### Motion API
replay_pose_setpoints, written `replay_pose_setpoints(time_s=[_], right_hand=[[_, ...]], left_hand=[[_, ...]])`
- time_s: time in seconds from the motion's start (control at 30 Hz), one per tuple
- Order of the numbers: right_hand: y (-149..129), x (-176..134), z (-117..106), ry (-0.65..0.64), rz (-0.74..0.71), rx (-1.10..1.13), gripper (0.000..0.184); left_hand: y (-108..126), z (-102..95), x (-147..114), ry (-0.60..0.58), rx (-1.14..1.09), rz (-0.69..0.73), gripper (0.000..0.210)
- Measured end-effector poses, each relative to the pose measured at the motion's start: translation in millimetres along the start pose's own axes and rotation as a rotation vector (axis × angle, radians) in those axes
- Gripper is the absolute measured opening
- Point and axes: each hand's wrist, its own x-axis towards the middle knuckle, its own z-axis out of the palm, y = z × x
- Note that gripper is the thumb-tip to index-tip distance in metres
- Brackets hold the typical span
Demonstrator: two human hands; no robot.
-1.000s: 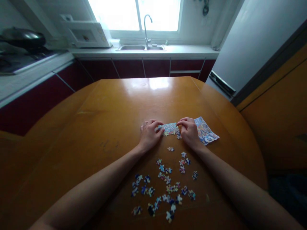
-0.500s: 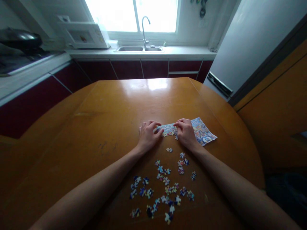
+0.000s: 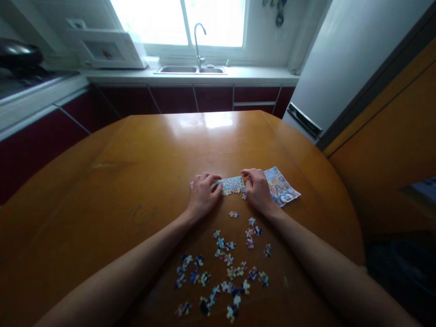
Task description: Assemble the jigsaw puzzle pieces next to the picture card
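A partly joined strip of jigsaw puzzle (image 3: 232, 185) lies on the wooden table, pale blue along its top with a jagged lower edge. My left hand (image 3: 204, 193) grips its left end, thumb below and fingers curled over the upper corner. At the right end, my right hand (image 3: 256, 188) has its fingers bent and closed on the puzzle's edge; the fingertips are partly hidden. Partly under that hand's far side is a printed picture sheet (image 3: 281, 187). One loose puzzle piece cluster (image 3: 233, 214) sits just below the strip.
Several loose puzzle pieces (image 3: 229, 286) are scattered between my forearms. The table (image 3: 143, 150) has a rounded edge. Beyond it stand a counter with a sink (image 3: 179, 69), a faucet (image 3: 198, 45) and a microwave (image 3: 109, 49). A fridge (image 3: 344, 59) rises at the right.
The camera has turned slightly right, so everything sits a little further left in view. Both hands stay at the puzzle's ends, with only slight finger movement.
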Motion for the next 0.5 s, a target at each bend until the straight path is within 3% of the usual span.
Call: replay_pose_setpoints(time_s=[0.2, 0.33, 0.4, 0.5], right_hand=[[-14.8, 14.6, -33.9, 0.164, 0.153, 0.176, 0.041], [-30.6, 19.2, -67.2, 0.200, 0.224, 0.207, 0.027], [-35.4, 13.9, -76.6, 0.112, 0.243, 0.171, 0.024], [-35.4, 0.0, -79.7, -0.125, 0.256, 0.044, 0.027]], left_hand=[[-2.6, 0.9, 1.6, 0.004, -0.042, 0.004, 0.018], [-1.5, -0.6, 1.9, 0.020, -0.110, 0.013, 0.018], [-0.3, -1.5, 1.1, 0.034, -0.124, 0.036, 0.021], [2.0, -2.9, -1.7, 0.046, -0.121, 0.107, 0.023]])
